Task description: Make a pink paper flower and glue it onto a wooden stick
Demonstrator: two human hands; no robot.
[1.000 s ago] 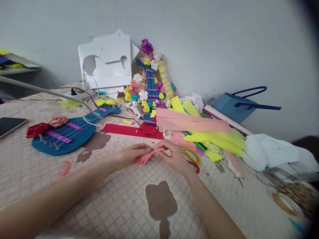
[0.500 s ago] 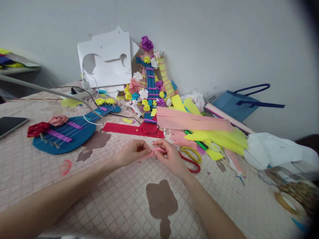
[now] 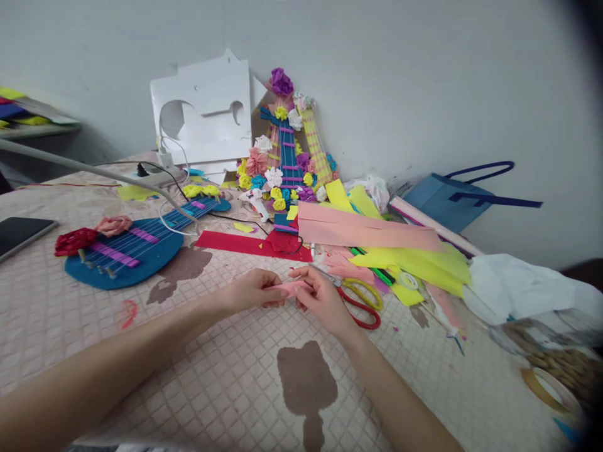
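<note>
Left hand (image 3: 257,290) and right hand (image 3: 325,300) each pinch an end of a pink crepe-paper strip (image 3: 293,288), which spans the gap between their fingertips, above the diamond-patterned tablecloth (image 3: 226,383), near scissors (image 3: 370,326).

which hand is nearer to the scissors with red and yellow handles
Right. The right hand is just left of the scissors; the left hand is farther off, on the far side of the right hand.
</note>
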